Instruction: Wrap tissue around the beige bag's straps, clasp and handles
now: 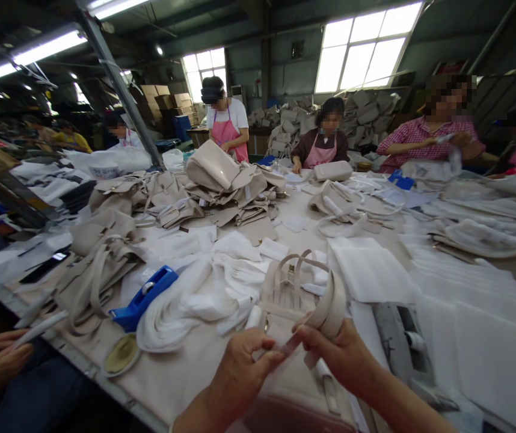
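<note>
A beige handbag (280, 325) lies on the table right in front of me, its looped strap (335, 300) standing up above it. My left hand (246, 364) is closed in a pinch on one end of a thin translucent strip (290, 344). At the strip's other end, my right hand (341, 355) is closed around the lower part of the strap, with thumb and fingers pressed together. The strip stretches between both hands above the bag. Whether it is tape or wrapping film I cannot tell.
A blue tape dispenser (145, 297), a round tin (121, 355) and white foam strips (186, 300) lie leftward. Rightward are a grey tape dispenser (406, 346) and foam sheets (501, 355). Beige bags (235, 186) are heaped behind. A co-worker's hands (0, 358) hold a white strip at left.
</note>
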Tool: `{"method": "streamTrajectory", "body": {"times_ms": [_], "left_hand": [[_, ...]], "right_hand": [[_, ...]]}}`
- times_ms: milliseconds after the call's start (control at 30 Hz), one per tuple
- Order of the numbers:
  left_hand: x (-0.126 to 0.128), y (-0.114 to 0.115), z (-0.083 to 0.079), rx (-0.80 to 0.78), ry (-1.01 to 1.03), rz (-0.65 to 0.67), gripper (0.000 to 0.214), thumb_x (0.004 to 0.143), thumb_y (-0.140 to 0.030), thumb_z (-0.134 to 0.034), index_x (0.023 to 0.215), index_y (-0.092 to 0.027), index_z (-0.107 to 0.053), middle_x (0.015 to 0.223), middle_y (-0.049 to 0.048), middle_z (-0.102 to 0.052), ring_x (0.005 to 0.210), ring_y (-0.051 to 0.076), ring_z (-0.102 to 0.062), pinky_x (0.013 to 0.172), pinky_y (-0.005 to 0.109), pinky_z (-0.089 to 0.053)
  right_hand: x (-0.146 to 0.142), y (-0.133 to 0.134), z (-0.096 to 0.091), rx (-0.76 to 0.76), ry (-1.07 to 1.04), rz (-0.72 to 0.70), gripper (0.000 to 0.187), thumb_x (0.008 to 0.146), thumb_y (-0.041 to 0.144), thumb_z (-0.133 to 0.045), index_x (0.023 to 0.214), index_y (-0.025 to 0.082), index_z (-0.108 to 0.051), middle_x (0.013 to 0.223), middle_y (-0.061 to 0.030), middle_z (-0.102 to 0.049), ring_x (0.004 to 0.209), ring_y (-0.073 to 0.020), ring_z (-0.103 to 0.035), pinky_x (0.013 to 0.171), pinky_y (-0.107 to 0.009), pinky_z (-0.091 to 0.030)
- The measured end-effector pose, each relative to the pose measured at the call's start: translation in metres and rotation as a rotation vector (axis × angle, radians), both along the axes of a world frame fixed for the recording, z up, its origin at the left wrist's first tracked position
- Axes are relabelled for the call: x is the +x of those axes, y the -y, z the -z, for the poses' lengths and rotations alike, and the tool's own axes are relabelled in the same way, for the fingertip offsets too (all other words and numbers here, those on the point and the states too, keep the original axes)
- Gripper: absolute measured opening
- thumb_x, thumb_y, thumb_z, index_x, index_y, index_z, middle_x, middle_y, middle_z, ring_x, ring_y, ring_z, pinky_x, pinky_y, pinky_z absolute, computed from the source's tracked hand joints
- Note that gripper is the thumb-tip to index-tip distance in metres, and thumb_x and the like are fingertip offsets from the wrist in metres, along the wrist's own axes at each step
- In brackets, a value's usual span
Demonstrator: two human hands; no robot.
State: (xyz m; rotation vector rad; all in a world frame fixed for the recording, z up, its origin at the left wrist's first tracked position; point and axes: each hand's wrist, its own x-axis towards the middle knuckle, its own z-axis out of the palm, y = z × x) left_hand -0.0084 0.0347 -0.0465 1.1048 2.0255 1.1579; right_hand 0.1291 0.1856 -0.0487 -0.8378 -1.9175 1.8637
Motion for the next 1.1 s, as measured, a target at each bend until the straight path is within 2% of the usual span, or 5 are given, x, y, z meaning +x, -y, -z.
{"method": "streamTrajectory", "body": {"times_ms": [200, 567, 833, 1000, 1100], "left_hand": [[0.008, -0.004, 0.0, 0.045, 0.224, 0.05, 0.021, 0.088, -0.029, -0.063, 0.073, -0.017, -0.072, 0.067, -0.0007, -0.064, 0.066, 0.013, -0.054, 0.064, 0.022, -0.04], [0.004, 0.001, 0.004, 0.113, 0.599, 0.041, 0.032, 0.089, -0.045, -0.065, 0.09, -0.014, -0.068, 0.084, 0.0063, -0.071, 0.075, 0.015, -0.059, 0.069, 0.024, -0.044], [-0.01, 0.005, 0.004, 0.055, 0.271, -0.099, 0.025, 0.094, -0.04, -0.055, 0.101, -0.018, -0.063, 0.097, 0.0073, -0.07, 0.084, 0.019, -0.064, 0.078, 0.029, -0.052], [-0.021, 0.008, 0.019, 0.095, 0.083, -0.181, 0.047, 0.099, -0.029, -0.039, 0.146, -0.023, -0.038, 0.11, 0.0069, -0.067, 0.06, 0.011, -0.057, 0.064, 0.026, -0.052], [-0.027, 0.008, 0.016, 0.166, -0.067, -0.055, 0.041, 0.096, -0.022, -0.042, 0.134, -0.026, -0.059, 0.112, 0.0073, -0.066, 0.077, 0.014, -0.062, 0.074, 0.027, -0.053]], "right_hand": [[-0.005, 0.012, 0.0, 0.142, 0.0, -0.19, 0.041, 0.09, 0.054, -0.057, 0.084, 0.018, -0.074, 0.079, -0.007, -0.072, 0.078, -0.022, -0.066, 0.075, -0.033, -0.052], [-0.003, 0.022, 0.02, -0.647, 0.027, -0.126, 0.052, 0.074, 0.067, -0.069, 0.071, 0.019, -0.051, 0.048, 0.0127, -0.028, 0.042, -0.004, -0.017, 0.04, -0.02, -0.012], [-0.005, 0.007, 0.027, -0.234, 0.116, 0.043, 0.034, 0.075, 0.047, -0.068, 0.065, 0.017, -0.057, 0.048, 0.0094, -0.031, 0.046, -0.0072, -0.026, 0.045, -0.025, -0.017], [-0.001, 0.003, 0.02, -0.149, 0.11, 0.011, 0.034, 0.076, 0.048, -0.067, 0.065, 0.016, -0.063, 0.05, 0.0073, -0.035, 0.049, -0.009, -0.029, 0.048, -0.026, -0.022], [-0.002, 0.003, 0.013, -0.12, 0.08, 0.014, 0.033, 0.076, 0.047, -0.069, 0.065, 0.016, -0.065, 0.052, 0.0058, -0.039, 0.052, -0.01, -0.033, 0.051, -0.026, -0.026]]}}
